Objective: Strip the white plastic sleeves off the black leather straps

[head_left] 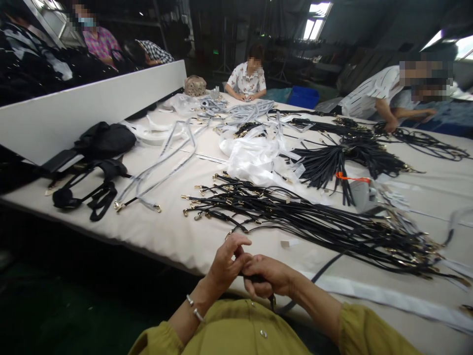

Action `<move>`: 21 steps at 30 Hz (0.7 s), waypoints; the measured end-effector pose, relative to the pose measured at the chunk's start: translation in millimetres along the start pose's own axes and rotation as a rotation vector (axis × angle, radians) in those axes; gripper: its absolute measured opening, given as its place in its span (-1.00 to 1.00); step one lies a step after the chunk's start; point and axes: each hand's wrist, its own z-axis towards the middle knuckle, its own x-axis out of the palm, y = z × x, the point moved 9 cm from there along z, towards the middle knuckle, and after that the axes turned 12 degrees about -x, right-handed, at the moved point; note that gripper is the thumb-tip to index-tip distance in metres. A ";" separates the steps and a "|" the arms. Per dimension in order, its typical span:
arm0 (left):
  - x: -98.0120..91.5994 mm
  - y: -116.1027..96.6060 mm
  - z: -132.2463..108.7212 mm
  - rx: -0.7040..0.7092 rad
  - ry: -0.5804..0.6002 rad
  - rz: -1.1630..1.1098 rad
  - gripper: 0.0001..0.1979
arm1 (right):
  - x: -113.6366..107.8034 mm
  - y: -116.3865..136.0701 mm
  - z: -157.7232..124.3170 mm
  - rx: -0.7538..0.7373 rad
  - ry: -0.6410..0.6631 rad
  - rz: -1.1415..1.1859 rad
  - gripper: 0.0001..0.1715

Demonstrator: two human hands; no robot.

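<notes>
Both my hands meet at the near edge of the white table (177, 231), just above my lap. My left hand (226, 264), with a silver bangle on its wrist, pinches the end of a thin black strap (325, 268). My right hand (268, 277) is closed around the same strap; a small metal clasp hangs below its fingers. The strap runs off to the right across the table. Just beyond my hands lies a big pile of black straps with gold clasps (295, 217).
More black strap bundles (347, 158) and white plastic wrapping (254, 158) lie mid-table, grey straps (158, 167) and black bags (103, 140) to the left beside a white divider board (92, 103). A white strip (388, 296) lies at the right. Other people work at the far side.
</notes>
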 end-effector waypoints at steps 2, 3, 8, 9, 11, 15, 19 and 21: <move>-10.2 -0.1 1.6 0.000 -0.056 -0.050 -0.68 | -1.6 3.5 -1.0 -0.057 -0.075 0.007 -0.69; -15.7 2.8 3.1 -0.026 -0.053 -0.089 -0.61 | -3.0 8.9 -3.5 -0.083 -0.114 0.001 -0.70; -10.6 46.1 -7.5 -0.397 0.391 -0.037 -0.46 | -9.5 43.6 -22.2 -0.101 -0.212 -0.233 -0.62; -10.0 55.0 -13.7 -0.462 0.452 -0.013 -0.46 | -10.7 50.0 -25.0 -0.092 -0.221 -0.352 -0.64; -14.3 64.6 -19.8 -0.519 0.452 0.001 -0.48 | -12.9 64.1 -28.9 -0.091 -0.258 -0.674 -0.70; -20.3 56.6 -14.2 -0.399 0.317 0.122 -0.72 | -6.0 89.9 -27.6 -0.128 -0.358 -1.254 -0.77; -13.5 44.9 -7.1 -0.255 0.312 0.259 -0.88 | -6.6 80.8 -19.1 -0.050 -0.295 -1.083 -0.79; -14.8 41.7 -4.9 -0.184 0.301 0.296 -0.87 | -12.9 68.8 -21.4 0.033 -0.207 -0.863 -0.73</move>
